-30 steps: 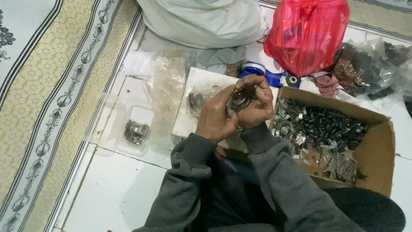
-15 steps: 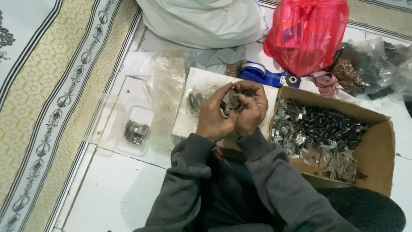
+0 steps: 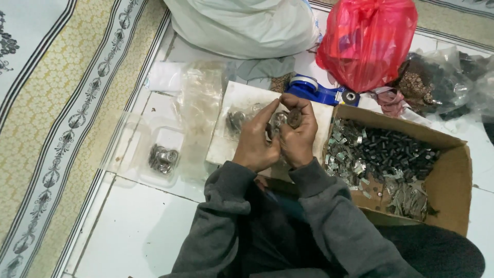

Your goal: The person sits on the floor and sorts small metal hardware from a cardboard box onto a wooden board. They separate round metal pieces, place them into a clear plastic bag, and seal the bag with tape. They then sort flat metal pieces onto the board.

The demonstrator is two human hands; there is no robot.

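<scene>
My left hand [image 3: 256, 141] and my right hand [image 3: 299, 135] are pressed together over a white board [image 3: 234, 110] on the floor. Between the fingertips they pinch small round metal parts [image 3: 280, 119], one silvery, one brown. A small clear bag with more round parts [image 3: 237, 121] lies on the board just left of my left hand. Both arms wear grey sleeves.
An open cardboard box [image 3: 453, 180] of small metal and black pieces stands at my right. A clear bag with metal parts [image 3: 162, 157] lies at the left. Behind are a red plastic bag [image 3: 368, 38], a white sack [image 3: 247, 23], a blue tape dispenser [image 3: 316, 92] and a patterned rug [image 3: 62, 113].
Both hands have stayed together over the board; the fingers have shifted slightly around the small parts.
</scene>
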